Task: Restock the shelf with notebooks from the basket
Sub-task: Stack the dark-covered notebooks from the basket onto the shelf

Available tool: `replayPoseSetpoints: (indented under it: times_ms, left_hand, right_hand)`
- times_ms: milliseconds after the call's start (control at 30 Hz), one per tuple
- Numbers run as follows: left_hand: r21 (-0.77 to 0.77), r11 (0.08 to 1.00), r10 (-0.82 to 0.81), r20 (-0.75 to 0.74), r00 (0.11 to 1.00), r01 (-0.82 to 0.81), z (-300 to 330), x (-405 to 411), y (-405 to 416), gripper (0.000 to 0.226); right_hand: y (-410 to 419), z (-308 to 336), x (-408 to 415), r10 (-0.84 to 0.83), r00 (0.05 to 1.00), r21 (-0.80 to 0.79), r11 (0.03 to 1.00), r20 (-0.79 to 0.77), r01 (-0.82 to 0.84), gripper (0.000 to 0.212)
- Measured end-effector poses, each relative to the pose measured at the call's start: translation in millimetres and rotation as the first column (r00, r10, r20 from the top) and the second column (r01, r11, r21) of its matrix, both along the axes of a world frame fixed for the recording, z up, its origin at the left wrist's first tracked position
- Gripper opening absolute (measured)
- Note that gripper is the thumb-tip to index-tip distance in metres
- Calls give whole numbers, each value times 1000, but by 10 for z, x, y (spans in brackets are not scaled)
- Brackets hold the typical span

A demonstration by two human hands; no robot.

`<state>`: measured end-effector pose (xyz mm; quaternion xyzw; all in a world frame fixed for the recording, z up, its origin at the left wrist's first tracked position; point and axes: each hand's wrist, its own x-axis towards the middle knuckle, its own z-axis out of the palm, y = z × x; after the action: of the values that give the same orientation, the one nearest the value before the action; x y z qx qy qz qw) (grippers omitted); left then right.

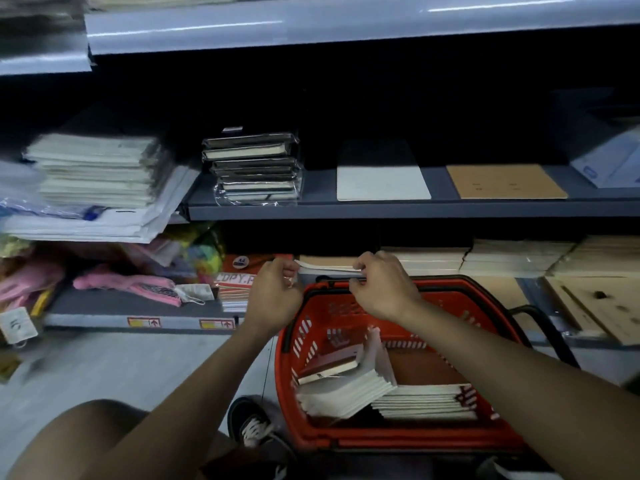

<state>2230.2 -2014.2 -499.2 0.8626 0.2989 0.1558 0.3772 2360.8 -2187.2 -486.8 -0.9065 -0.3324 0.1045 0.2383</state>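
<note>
A red plastic basket stands on the floor in front of the low shelf. Inside it lie several notebooks with white page edges and brown covers. Above the basket's far rim, both hands hold a thin stack of notebooks level at the low shelf's front. My left hand grips its left end and my right hand pinches its right end. Behind the held stack, more tan notebooks lie on the same shelf.
The middle shelf carries wrapped black notebooks, a white pad and a brown pad. White paper piles sit at the left. Pink items and copy paper lie low left. A black shoe stands beside the basket.
</note>
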Motion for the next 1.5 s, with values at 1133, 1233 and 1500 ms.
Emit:
replayPoseSetpoints:
  times_ms: [1133, 1233, 1500]
  left_hand:
    - [-649, 668, -232, -647, 726, -365, -1438, 580, -300, 13]
    - [-628, 699, -245, -659, 711, -341, -1488, 541, -235, 21]
    - [-483, 856, -152, -576, 803, -185, -869, 403, -301, 7]
  right_hand:
    - [-120, -1556, -187, -56, 868, -351, 926, -493, -139, 70]
    - [-239, -1470, -143, -71, 818, -285, 951, -571, -117, 60]
    - [-509, -1047, -164, -122, 786, -112, 991, -607, 68, 17]
